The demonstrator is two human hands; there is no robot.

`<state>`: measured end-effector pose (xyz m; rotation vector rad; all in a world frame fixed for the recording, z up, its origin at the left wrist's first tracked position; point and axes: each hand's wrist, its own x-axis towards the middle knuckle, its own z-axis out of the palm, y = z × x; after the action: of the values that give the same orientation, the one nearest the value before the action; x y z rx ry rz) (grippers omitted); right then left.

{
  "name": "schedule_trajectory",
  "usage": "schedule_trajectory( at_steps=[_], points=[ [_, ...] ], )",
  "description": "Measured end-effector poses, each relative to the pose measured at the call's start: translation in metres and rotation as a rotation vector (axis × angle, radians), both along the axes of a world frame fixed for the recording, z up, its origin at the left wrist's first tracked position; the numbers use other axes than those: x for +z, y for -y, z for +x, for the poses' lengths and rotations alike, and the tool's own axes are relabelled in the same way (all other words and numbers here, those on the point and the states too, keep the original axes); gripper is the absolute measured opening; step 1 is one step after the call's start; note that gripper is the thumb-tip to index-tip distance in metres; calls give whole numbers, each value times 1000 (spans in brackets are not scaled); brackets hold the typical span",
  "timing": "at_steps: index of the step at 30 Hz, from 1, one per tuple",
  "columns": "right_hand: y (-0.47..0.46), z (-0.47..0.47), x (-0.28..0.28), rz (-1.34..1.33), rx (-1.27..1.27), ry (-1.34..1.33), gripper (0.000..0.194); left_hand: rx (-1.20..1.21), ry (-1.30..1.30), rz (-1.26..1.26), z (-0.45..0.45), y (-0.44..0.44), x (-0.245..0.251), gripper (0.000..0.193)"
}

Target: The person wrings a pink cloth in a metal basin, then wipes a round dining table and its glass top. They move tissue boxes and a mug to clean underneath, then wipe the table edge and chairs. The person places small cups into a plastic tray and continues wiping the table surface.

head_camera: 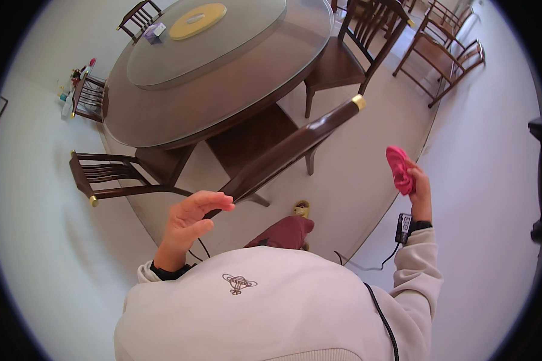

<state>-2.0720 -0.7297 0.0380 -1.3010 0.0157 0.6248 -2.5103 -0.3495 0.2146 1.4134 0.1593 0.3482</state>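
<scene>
My right hand is raised at the right and grips a bright pink cloth item, folded or bunched; its exact kind I cannot tell. Part of the item is hidden behind my fingers. At the left, my left hand holds nothing, its fingers bent and the thumb apart from them. Its fingertips lie close to the top rail of a dark wooden chair with a gold-coloured end cap; whether they touch it I cannot tell. Beyond that chair stands a round table with a glass top.
A glass turntable on the table carries a yellow disc and a purple and white box. Dark wooden chairs surround it, one at the left, one at the right. A wooden armchair stands by the right wall. Thin cables hang near both wrists.
</scene>
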Motion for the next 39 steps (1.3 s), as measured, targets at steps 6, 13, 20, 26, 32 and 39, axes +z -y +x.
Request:
schedule_trajectory(
  at_steps=[6,13,20,26,32,39],
  points=[
    [-136,132,85,-51,342,171,38,139,81,195,73,1,-21,47],
    [-305,213,86,-40,639,246,32,460,-35,119,115,17,-31,45],
    [-508,282,-11,-138,736,627,32,934,-204,365,136,59,-37,46],
    [-585,251,-70,-1039,795,1339,67,1302,-379,542,233,86,-39,48],
    [-634,165,-58,-470,1108,1640,41,1415,-941,855,285,80,-39,39],
    [-542,151,-71,234,1418,1927,36,1430,-891,843,288,75,-39,37]
  ],
)
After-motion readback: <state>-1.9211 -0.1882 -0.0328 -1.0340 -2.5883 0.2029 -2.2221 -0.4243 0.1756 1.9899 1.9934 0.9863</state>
